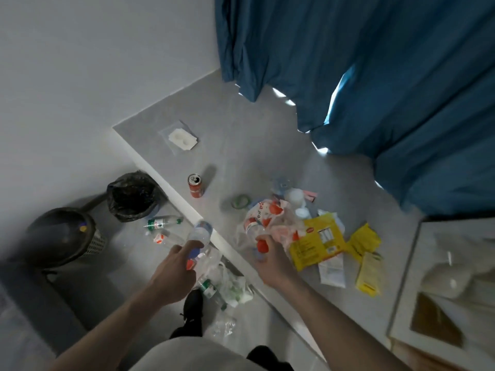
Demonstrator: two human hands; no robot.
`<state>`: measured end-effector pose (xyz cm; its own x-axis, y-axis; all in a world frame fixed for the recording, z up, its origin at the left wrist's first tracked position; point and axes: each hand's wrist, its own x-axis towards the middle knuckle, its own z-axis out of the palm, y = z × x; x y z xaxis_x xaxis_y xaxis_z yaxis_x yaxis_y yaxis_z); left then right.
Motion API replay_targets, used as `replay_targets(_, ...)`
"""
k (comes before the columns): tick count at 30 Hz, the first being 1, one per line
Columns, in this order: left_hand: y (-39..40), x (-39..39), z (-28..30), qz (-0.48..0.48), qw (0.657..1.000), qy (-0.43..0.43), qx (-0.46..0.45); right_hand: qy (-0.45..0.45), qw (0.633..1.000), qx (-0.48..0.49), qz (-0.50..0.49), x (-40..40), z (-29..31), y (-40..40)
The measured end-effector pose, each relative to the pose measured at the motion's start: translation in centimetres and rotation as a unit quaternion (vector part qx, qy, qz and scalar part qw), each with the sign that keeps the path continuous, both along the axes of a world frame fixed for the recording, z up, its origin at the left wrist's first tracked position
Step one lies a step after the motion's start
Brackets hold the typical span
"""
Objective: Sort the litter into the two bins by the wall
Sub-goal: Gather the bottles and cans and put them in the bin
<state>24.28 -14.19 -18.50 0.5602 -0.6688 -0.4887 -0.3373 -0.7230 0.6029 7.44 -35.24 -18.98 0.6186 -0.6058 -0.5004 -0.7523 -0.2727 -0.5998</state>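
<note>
My left hand (175, 266) grips a clear plastic bottle (199, 234) by its blue-capped end, over the edge of the raised grey platform (241, 145). My right hand (270, 257) holds a clear bottle with a red cap (262, 245) on the platform, beside a crumpled red-and-white wrapper (263, 215). Two bins stand by the wall: a dark mesh bin (63, 236) and a bin lined with a black bag (132, 195). A red can (196, 185) stands upright on the platform. Yellow packets (317, 241) lie to the right.
More bottles lie on the lower floor: a green-labelled one (162, 223) near the bins and another (211, 289) by a clear bag next to my black shoe (192, 303). A white blister pack (182, 137) lies far back. Blue curtains (375, 76) hang on the right.
</note>
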Motion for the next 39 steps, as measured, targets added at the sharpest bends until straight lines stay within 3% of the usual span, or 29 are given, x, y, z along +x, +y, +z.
replay_targets(5, 4.9, -7.5, 3.1, 0.018, 0.999, -0.016, 0.038, -0.005, 0.994, -0.054, 0.096, -8.7, 0.8, 1.1)
replay_targets(17, 13.6, -25.1, 6.8, 0.106, 0.991, -0.072, 0.025, 0.053, 0.964, -0.03, 0.259, -22.3, 3.7, 4.8)
replay_targets(31, 26.5, -27.9, 8.2, 0.173, 0.98, -0.085, 0.053, 0.122, 0.923, -0.065, 0.36, -19.5, 6.0, 16.3)
replay_targets(39, 29.2, -27.2, 7.6, 0.2, 0.976, -0.061, 0.061, 0.126, 0.906, -0.065, 0.399, -16.5, 6.3, 19.0)
